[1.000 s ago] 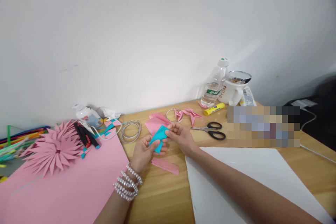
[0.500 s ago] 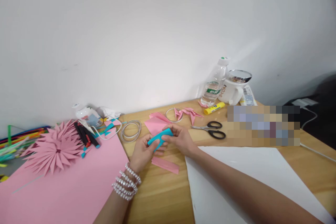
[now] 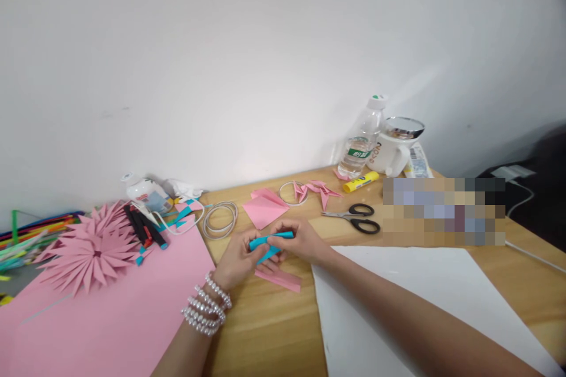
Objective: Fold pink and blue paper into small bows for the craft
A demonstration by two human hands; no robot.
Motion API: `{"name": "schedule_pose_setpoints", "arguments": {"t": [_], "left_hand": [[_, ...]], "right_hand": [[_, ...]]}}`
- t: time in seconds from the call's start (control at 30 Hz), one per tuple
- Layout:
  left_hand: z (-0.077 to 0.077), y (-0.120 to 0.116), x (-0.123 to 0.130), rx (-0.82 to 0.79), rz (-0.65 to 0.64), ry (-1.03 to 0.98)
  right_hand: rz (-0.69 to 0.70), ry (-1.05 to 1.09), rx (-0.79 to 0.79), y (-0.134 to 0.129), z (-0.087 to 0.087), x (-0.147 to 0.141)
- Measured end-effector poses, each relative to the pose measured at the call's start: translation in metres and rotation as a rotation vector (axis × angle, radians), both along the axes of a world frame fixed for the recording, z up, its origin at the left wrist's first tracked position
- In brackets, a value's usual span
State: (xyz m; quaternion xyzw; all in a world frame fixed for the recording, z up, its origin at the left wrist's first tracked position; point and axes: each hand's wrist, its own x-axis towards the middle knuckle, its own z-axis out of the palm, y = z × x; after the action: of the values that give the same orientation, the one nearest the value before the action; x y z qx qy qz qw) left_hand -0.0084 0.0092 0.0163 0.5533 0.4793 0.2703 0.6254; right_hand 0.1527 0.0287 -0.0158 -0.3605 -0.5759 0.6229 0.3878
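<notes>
A small folded blue paper [image 3: 269, 242] is pinched between both hands above the wooden table [image 3: 260, 336]. My left hand [image 3: 239, 256], with pearl bracelets at the wrist, grips its left end. Fingers of my right hand [image 3: 300, 238] close on its right end. Just below the hands lies a pink paper strip [image 3: 283, 280], partly covered by fingers. Pink paper squares [image 3: 265, 207] rest behind the hands. Black-handled scissors [image 3: 360, 218] lie to the right, and folded pink paper pieces [image 3: 322, 191] are further back.
A pink sheet [image 3: 119, 330] with a spiky pink paper flower [image 3: 97, 253] is at the left. A white board [image 3: 407, 283] lies under my right forearm. Behind are a glue stick [image 3: 360, 182], water bottle [image 3: 360, 144], white mug [image 3: 389, 153] and coiled cable [image 3: 220, 220].
Both hands have come slightly down and nearer to me with the blue paper. The paper has turned and a lower flap shows. More of the pink squares is visible.
</notes>
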Motion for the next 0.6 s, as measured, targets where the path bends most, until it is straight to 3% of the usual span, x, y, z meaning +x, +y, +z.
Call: {"name": "schedule_pose_setpoints", "arguments": {"t": [0.13,0.2,0.6], "left_hand": [[0.0033,-0.0005,0.0005,-0.009,-0.038,0.023],[0.0042,-0.0003,0.0005,-0.012,-0.055,0.028],[-0.0026,0.0045,-0.0081,-0.108,-0.025,-0.075]], "right_hand": [[-0.126,-0.120,0.271,-0.0013,-0.0021,-0.0023],[-0.142,-0.144,0.309,-0.0018,-0.0017,-0.0030],[-0.060,-0.051,0.116,0.0049,-0.0049,-0.0001]]}}
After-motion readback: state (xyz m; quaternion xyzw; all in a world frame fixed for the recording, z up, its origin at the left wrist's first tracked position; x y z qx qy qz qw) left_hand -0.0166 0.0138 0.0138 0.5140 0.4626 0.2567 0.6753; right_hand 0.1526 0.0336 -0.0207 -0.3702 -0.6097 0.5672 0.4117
